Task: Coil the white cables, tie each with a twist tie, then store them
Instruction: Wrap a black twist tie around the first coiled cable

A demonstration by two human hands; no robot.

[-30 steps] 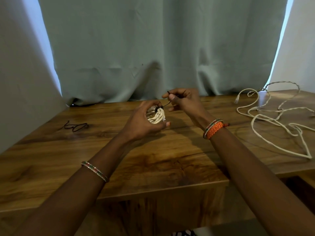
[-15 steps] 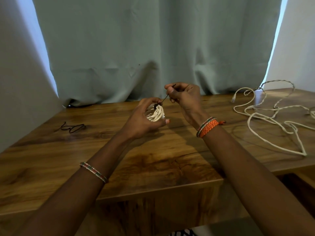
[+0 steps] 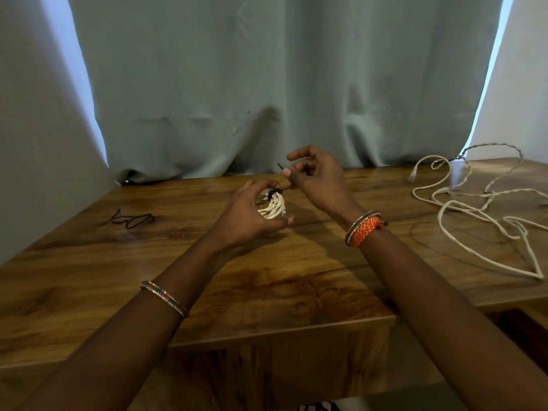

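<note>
Since a moment ago my right hand (image 3: 317,176) has lifted a touch and my index finger has uncurled off the tie, pointing left above the others, while my left hand (image 3: 252,216) has barely shifted. Now the left hand cups the coiled white cable (image 3: 271,204), fingers curled over the top of the bundle and thumb tucked under it, holding it just above the wooden table (image 3: 267,292). Around the top of the coil sits the black twist tie (image 3: 274,193), already wound into a dark knot, and its loose end runs up and to the right into my right hand. That hand pinches the tie's end between thumb and curled fingers, the tip of the wire poking out to the left past my thumbnail. Both hands are close together, nearly touching, over the middle of the table. Off to my right, well apart from the coil, another white cable (image 3: 474,203) sprawls loose across the tabletop in wide loops, with a plug end lying near the far edge. To my left, spare black twist ties (image 3: 132,219) lie on the wood. An orange braided bracelet (image 3: 364,228) wraps my right wrist, and a thin beaded bangle (image 3: 164,298) sits on my left forearm. A grey-green curtain (image 3: 267,84) hangs behind the table.
</note>
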